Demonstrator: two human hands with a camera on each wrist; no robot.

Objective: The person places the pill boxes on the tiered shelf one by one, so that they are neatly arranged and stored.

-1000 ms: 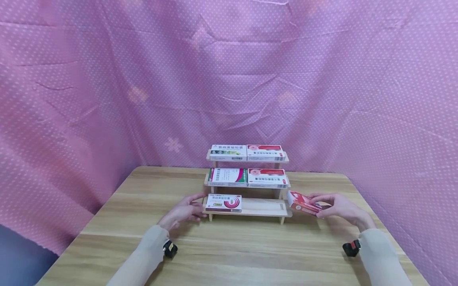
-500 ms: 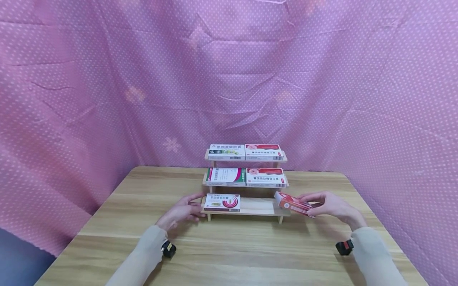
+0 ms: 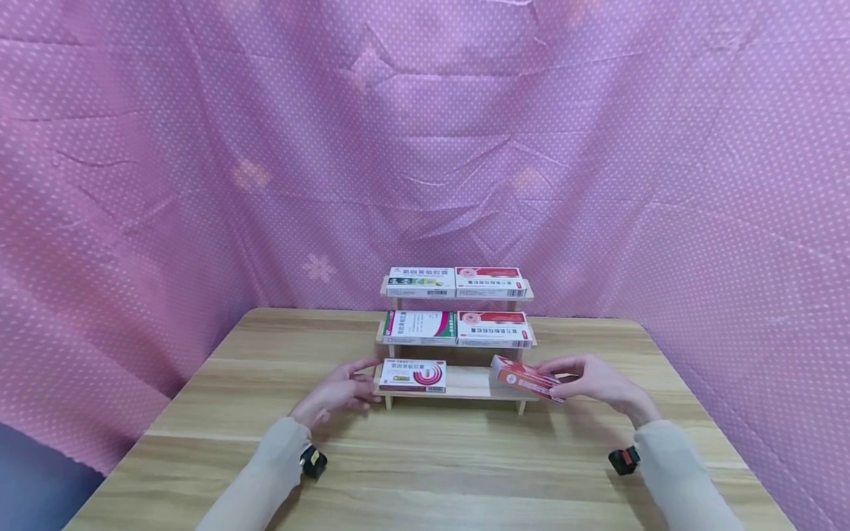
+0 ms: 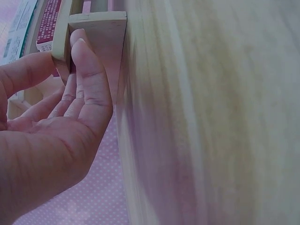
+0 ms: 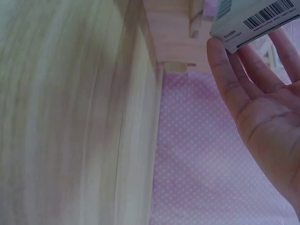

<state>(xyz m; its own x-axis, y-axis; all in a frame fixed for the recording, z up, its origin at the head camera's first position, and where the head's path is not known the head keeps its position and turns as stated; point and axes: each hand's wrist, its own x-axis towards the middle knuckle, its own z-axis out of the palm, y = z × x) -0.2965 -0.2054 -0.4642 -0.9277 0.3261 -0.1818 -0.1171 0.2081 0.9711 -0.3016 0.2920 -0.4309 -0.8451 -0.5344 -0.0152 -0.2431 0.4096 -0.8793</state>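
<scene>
A red-and-white medicine box (image 3: 527, 376) is gripped at its right end by my right hand (image 3: 584, 380). It tilts, left end up, over the right part of the lowest step of the wooden stepped rack (image 3: 468, 383). The right wrist view shows the barcoded end of the medicine box (image 5: 262, 21) between thumb and fingers. My left hand (image 3: 341, 391) holds the left end of that lowest step; in the left wrist view the thumb lies on the board's edge (image 4: 62, 42) and the fingers reach under it. A white box with pink rings (image 3: 413, 375) lies on the step's left half.
On the middle step lie a green-and-pink box (image 3: 421, 327) and a red-and-white box (image 3: 493, 328). The top step bears a white-and-green box (image 3: 421, 280) and another red-and-white box (image 3: 490, 282). A pink dotted cloth (image 3: 432, 147) hangs behind the wooden table (image 3: 425, 472).
My right hand has moved left with the medicine box, from beside the rack's right end to over the lowest step. The left hand stays at the rack's left end.
</scene>
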